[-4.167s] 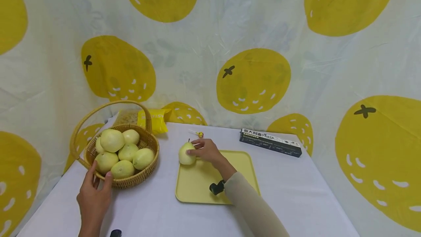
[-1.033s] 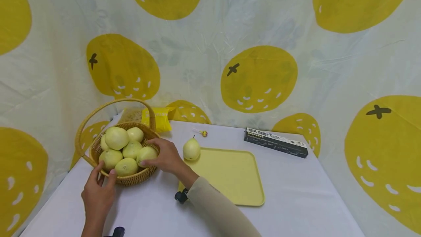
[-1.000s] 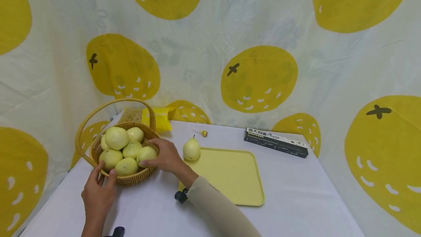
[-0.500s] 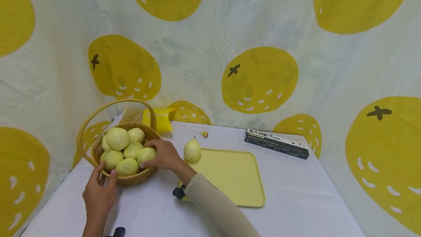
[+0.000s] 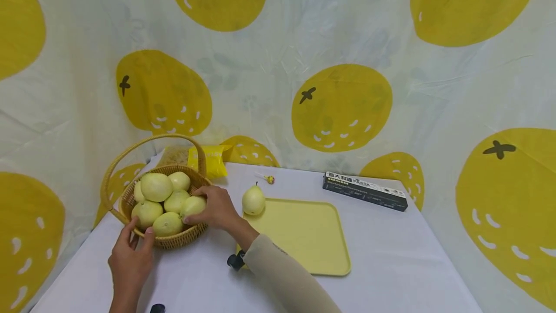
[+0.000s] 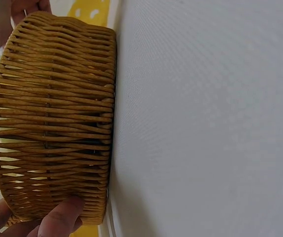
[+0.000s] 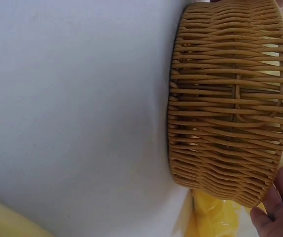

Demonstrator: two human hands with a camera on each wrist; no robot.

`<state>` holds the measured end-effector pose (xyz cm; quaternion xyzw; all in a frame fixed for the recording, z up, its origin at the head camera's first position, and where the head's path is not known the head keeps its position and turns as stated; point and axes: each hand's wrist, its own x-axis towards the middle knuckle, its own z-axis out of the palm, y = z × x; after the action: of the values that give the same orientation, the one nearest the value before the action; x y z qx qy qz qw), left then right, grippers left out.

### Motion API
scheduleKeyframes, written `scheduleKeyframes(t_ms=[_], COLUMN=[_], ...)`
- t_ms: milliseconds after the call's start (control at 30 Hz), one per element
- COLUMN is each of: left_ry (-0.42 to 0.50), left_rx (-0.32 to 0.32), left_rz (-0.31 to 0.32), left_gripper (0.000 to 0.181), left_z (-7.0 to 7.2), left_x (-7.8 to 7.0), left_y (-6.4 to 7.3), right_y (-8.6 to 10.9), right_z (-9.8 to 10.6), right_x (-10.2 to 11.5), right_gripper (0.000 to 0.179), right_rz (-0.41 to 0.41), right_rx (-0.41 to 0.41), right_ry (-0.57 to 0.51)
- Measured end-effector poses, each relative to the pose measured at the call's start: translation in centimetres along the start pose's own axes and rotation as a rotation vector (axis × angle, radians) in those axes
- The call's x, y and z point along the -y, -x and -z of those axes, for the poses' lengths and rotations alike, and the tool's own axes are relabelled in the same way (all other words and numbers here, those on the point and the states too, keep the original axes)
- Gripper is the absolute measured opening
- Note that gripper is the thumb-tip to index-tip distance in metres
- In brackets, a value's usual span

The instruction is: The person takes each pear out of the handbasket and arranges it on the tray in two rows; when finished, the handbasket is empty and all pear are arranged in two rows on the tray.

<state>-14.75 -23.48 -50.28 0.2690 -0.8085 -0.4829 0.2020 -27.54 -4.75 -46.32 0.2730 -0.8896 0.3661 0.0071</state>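
Lying between the right fingers [image 5: 204, 191] is a pale fruit [image 5: 194, 207].

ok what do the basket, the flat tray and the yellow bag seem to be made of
Basket: woven wicker or a plastic imitation, faintly glossy; rounded strands pass over and under upright stakes. Tray: probably plastic, smooth and fairly matte; even pale yellow with a moulded-looking rim. Yellow bag: likely thin plastic film, shiny and crinkled, with one part see-through.

pale sheeting [image 5: 252, 100] hung behind and at sides | yellow fruit prints [image 5: 343, 110] spread across it | table [image 5: 391, 250] covered in white cloth [image 5: 195, 279]
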Motion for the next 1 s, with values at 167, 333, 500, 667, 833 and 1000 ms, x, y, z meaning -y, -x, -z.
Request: scheduleKeyframes(t_ms=[167, 333, 500, 667, 833, 1000], left_ry=[0.012, 0.008, 0.007, 0.008, 0.007, 0.000], left_rx=[-0.002, 0.003, 0.005, 0.010, 0.015, 0.015], left_rz=[-0.020, -0.018, -0.012, -0.008, -0.008, -0.009], left_gripper=[0.065, 0.065, 0.065, 0.066, 0.066, 0.066], left_z=[0.1, 0.1, 0.1, 0.1, 0.1, 0.3], left_x=[-0.2, 0.0, 0.1, 0.1, 0.1, 0.1], left_y=[0.0, 0.0, 0.0, 0.1, 0.1, 0.0], right_y=[0.2, 0.5, 1.0, 1.6, 2.4, 3.2], right_z=[0.4, 1.1, 2.0, 3.1, 4.6, 6.2], right_x=[0.5, 1.1, 1.2, 0.9, 0.3, -0.7], right_gripper=[0.068, 0.068, 0.064, 0.061, 0.061, 0.062], right_rz=[0.014, 0.015, 0.023, 0.026, 0.064, 0.076], right_rx=[-0.042, -0.052, -0.071, -0.085, -0.104, -0.147], right_ry=[-0.034, -0.080, -0.151, -0.216, -0.284, -0.318])
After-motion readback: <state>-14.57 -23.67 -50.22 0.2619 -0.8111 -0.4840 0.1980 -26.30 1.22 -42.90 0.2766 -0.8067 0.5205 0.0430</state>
